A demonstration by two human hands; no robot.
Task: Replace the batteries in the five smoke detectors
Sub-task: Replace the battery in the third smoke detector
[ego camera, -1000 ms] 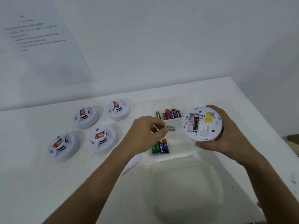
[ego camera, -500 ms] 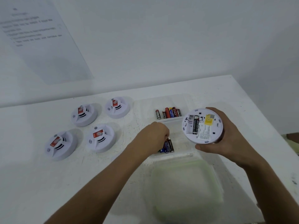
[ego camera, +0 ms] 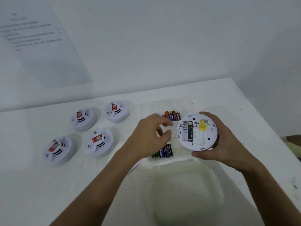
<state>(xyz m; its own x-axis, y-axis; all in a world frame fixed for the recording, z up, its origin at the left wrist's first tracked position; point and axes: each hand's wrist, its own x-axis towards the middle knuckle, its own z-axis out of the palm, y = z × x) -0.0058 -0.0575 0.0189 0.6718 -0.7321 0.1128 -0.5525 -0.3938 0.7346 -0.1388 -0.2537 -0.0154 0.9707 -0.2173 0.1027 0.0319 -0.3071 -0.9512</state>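
White laminate covers the table [ego camera: 48, 185], which stands against a pale wall bearing a printed sheet [ego camera: 37, 44] whose text is too blurred to read. Near the front edge lies a translucent container lid [ego camera: 187, 193] with a greenish rim. Beyond it sits a clear tray [ego camera: 164, 160] holding two clusters of batteries — a far group [ego camera: 173, 115] and a near group [ego camera: 162, 151]. Four smoke detectors [ego camera: 99, 142] rest face-up on the table, left of the tray. The fifth smoke detector [ego camera: 197, 132] is turned back-up in the right hand [ego camera: 218, 144], whose fingers curl round its rim; its open compartment shows one black battery [ego camera: 190, 132] seated beside an empty slot. The left hand [ego camera: 151, 137] hovers over the tray between the two clusters, fingers loosely bent — holding nothing that I can see.
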